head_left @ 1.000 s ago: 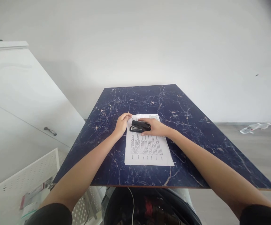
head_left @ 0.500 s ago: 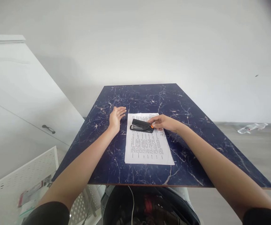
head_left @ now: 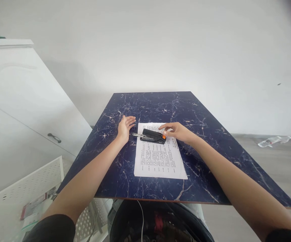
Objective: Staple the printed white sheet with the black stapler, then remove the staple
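A black stapler with an orange button lies on printed sheets of paper, its nose pointing left. From that end a metal staple tray sticks out past the paper's left edge. At the orange end is my right hand, fingers apart and not wrapped round the stapler; I cannot tell whether its thumb touches the button. My left hand rests on its side on the dark blue marbled table, left of the paper. Its fingers are stretched out and hold nothing, close to the staple tray.
A white cabinet with a dark handle stands left of the table. Below it, a white perforated basket holds several packets. A clear plastic bottle lies on the floor at the right, near the wall.
The staple tray has slid out of the stapler's nose to the left. My right hand's fingers have loosened and lifted off the stapler's end. My left hand has hardly moved.
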Motion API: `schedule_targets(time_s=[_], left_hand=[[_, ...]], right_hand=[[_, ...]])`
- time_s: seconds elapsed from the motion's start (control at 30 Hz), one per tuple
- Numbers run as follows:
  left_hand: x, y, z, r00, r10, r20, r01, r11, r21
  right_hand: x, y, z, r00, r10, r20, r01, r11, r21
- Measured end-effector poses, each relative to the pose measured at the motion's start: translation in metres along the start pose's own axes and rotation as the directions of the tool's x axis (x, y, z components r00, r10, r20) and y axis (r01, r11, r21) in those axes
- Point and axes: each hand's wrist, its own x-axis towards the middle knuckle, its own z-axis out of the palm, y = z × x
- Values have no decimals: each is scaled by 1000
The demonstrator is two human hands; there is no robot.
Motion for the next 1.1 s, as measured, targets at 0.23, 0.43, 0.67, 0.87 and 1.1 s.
schedule_targets(time_s=[0.23,0.43,0.67,0.87,1.1], left_hand=[[-3,1,3,997,5,77,-2,999,-44],[-7,7,6,978,-127,166,152,977,-149],[-11,2,12,880,-313,357,363,928,-82],[-6,-2,8,879,-301,370,358,929,-96],[-5,1,7,891,-256,375,301,951,-67]], right_hand=[[1,-19,35,980,-183,-83,155,951,-267],[-6,-23,40,828,-447,-339,229,821,-524],[-11,-19,44,816,-576,-53,349,563,-749],[-9,-21,42,838,-543,-61,335,599,-727],[-4,-22,41,760,-396,-516,120,865,-487]])
